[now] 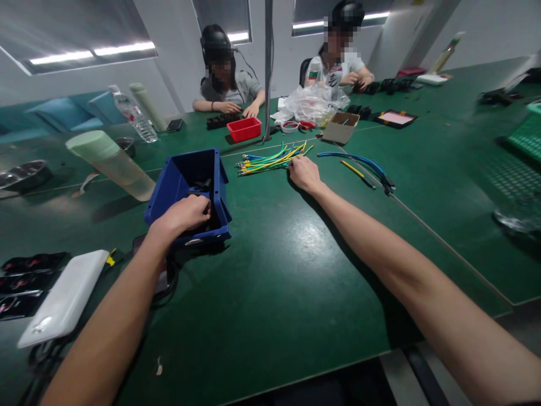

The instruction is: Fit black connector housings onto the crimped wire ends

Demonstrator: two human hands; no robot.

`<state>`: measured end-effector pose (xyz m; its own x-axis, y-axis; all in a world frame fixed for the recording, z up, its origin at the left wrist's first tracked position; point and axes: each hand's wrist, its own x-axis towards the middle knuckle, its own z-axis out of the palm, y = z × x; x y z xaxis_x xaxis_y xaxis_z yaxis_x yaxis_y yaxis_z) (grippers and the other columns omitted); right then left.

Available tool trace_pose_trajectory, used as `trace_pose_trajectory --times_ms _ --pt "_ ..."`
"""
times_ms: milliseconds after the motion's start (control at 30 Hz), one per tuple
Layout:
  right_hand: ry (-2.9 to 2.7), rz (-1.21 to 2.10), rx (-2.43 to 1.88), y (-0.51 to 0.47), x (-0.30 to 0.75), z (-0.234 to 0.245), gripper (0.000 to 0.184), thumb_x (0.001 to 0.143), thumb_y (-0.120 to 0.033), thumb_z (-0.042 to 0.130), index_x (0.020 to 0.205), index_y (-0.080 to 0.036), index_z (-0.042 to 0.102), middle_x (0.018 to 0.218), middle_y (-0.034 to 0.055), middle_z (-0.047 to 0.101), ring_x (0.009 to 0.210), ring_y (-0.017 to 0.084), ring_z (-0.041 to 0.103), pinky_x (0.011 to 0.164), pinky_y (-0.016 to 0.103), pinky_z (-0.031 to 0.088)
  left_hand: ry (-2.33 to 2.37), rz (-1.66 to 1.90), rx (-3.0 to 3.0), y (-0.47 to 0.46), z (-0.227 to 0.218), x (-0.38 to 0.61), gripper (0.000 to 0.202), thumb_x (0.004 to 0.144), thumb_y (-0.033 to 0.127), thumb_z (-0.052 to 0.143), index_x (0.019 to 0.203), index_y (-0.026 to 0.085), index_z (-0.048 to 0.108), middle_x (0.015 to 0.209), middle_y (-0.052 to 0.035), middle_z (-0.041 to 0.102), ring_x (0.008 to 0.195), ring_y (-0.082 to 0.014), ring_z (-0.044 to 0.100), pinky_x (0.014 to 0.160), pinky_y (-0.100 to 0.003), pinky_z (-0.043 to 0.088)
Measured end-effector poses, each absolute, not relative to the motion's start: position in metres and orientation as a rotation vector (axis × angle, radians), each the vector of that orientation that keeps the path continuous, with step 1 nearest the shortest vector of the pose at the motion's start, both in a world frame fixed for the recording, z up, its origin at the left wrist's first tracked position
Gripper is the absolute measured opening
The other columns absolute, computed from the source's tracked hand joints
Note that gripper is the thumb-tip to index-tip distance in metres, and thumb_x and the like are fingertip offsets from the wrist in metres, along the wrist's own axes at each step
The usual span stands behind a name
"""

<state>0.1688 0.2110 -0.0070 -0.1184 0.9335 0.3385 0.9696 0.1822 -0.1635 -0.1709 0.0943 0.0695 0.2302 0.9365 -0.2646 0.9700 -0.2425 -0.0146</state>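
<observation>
My left hand (188,214) reaches into a blue plastic bin (223,189), its fingers curled and their tips hidden. Small black parts (202,185) lie in the bin near it; what the fingers hold, if anything, I cannot make out. Farther off, my right hand (305,172) is closed at the near right side of a loose bundle of yellow, green and blue wires (270,159) with metal terminals at the left ends. Its fingertips are hidden, and they appear to pinch wires there. Right of this hand lie blue cables (359,158) and a short yellow wire (355,171).
Beyond the wires stand a red tray (245,130), a cardboard box (340,128), a plastic bag (313,104) and a metal pole (267,67). A bottle (112,160) and a white power bank (65,296) are at left, a green basket (524,141) at right. Two people sit opposite.
</observation>
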Motion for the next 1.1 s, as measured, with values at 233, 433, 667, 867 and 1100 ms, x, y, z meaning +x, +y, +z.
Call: trace_pose_trajectory --times_ms 233,433,667,867,1100 --pt "-2.206 -0.235 -1.394 0.199 0.128 0.001 0.034 0.090 -0.029 0.048 0.118 -0.013 0.059 0.122 0.0167 0.060 0.113 0.032 0.046 0.094 0.043 0.035 1.867 -0.186 2.353 0.089 0.084 -0.168 0.022 0.076 0.027 0.059 0.096 0.023 0.067 0.094 -0.0080 0.072 0.088 -0.0243 0.066 0.076 -0.027 0.049" --pt "-2.380 -0.166 -1.225 0.221 0.076 -0.005 0.026 0.091 -0.025 0.050 0.111 -0.015 0.063 0.124 0.0125 0.061 0.115 0.029 0.045 0.094 0.040 0.035 1.816 -0.166 2.315 0.088 0.088 -0.167 0.026 0.077 0.019 0.056 0.101 0.022 0.066 0.099 -0.0081 0.071 0.092 -0.0225 0.066 0.080 -0.026 0.048" --pt "-2.397 -0.171 -1.204 0.248 0.056 -0.009 0.023 0.094 -0.019 0.043 0.104 -0.017 0.064 0.110 0.0110 0.064 0.102 0.025 0.049 0.084 0.036 0.035 1.760 -0.076 2.356 0.089 0.092 -0.168 0.017 0.081 0.015 0.051 0.090 0.019 0.065 0.091 -0.0091 0.070 0.083 -0.0215 0.065 0.071 -0.027 0.045" --pt "-2.388 -0.280 -1.186 0.238 0.058 -0.003 0.028 0.098 -0.022 0.036 0.111 -0.020 0.060 0.098 0.0098 0.063 0.089 0.023 0.050 0.075 0.034 0.031 1.686 -0.031 2.300 0.095 0.087 -0.172 0.017 0.077 0.017 0.052 0.072 0.018 0.068 0.073 -0.0063 0.070 0.069 -0.0208 0.064 0.064 -0.027 0.043" --pt "-2.462 -0.382 -1.029 0.221 0.055 0.004 0.027 0.096 -0.027 0.037 0.107 -0.020 0.062 0.097 0.0104 0.064 0.092 0.025 0.048 0.078 0.037 0.028 1.789 0.112 2.340 0.091 0.092 -0.172 0.025 0.063 0.000 0.055 0.076 0.016 0.071 0.076 -0.0052 0.072 0.072 -0.0187 0.064 0.069 -0.025 0.045"
